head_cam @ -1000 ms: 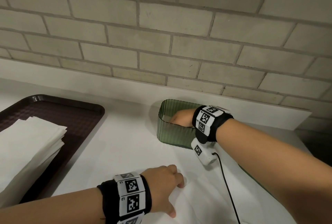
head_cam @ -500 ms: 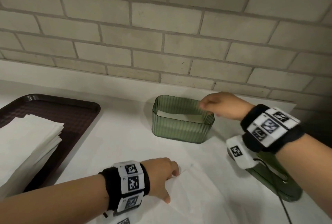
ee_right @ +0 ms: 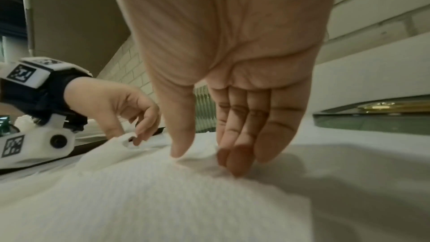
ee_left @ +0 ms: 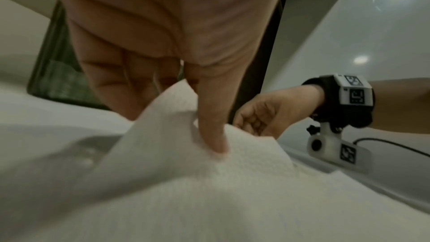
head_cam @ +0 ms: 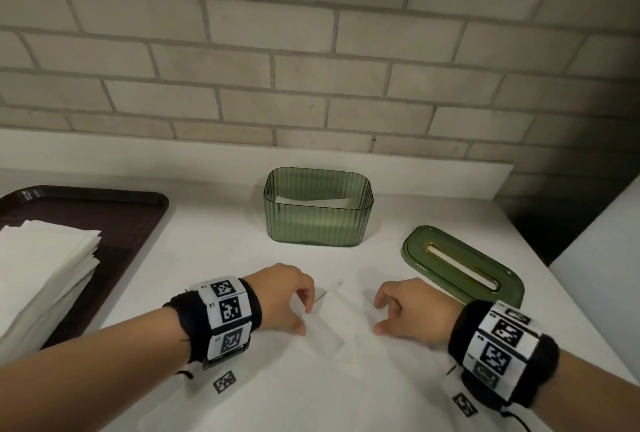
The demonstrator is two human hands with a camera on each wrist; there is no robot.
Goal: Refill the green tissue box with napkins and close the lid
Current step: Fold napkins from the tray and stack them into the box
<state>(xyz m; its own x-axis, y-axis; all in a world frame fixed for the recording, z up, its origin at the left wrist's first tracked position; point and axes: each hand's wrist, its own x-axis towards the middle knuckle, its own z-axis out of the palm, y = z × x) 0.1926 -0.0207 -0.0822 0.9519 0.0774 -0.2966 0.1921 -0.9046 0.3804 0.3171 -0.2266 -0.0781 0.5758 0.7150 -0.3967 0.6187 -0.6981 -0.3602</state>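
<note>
The ribbed green tissue box (head_cam: 318, 220) stands open at the back of the table, with a low layer of white napkins inside. Its green lid (head_cam: 462, 267) lies flat to the right, slot up. A white napkin (head_cam: 332, 324) is spread on the table in front of me. My left hand (head_cam: 304, 317) pinches a raised fold of the napkin (ee_left: 209, 190) between thumb and fingers. My right hand (head_cam: 379, 317) has its thumb and curled fingertips on the napkin (ee_right: 163, 200), a small pucker between them. The lid (ee_right: 372, 119) is just right of that hand.
A dark brown tray (head_cam: 138, 217) at the left holds a tall stack of white napkins (head_cam: 45, 265). A brick wall runs behind the white table (head_cam: 214, 258). The table's right edge drops off beyond the lid.
My right hand came out of the box and moved back to the napkin at the front. My left hand stayed on the napkin and lifted a fold of it.
</note>
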